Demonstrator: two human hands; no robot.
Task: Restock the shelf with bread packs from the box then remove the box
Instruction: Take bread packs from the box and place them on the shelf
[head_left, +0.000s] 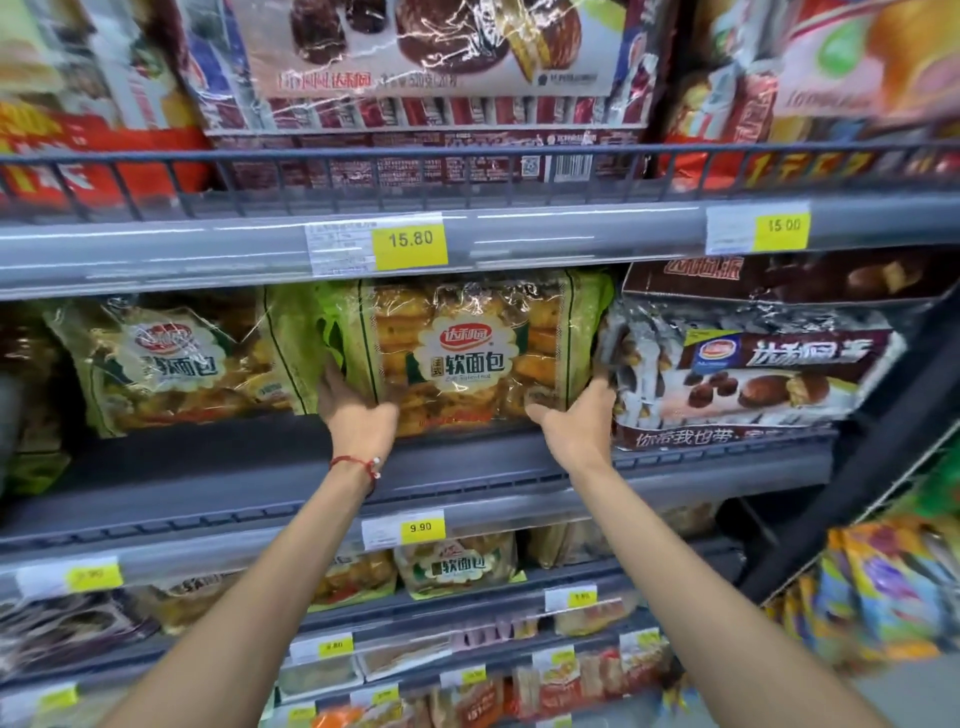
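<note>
Hands: left hand and right hand clasp bread pack at shelf front edge.
Risk: slick wrapper could slip forward.

Left hand, right hand gripping bread pack, on shelf

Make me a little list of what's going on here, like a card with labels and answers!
place: shop shelves full of snack bags
left hand: on the left side of the middle bread pack
right hand: on the pack's right side
bread pack: upright on the shelf, front facing out
left neighbour: another bread pack
right neighbour: brown cake bag
price tag above: 15.80
box: not in view
</note>
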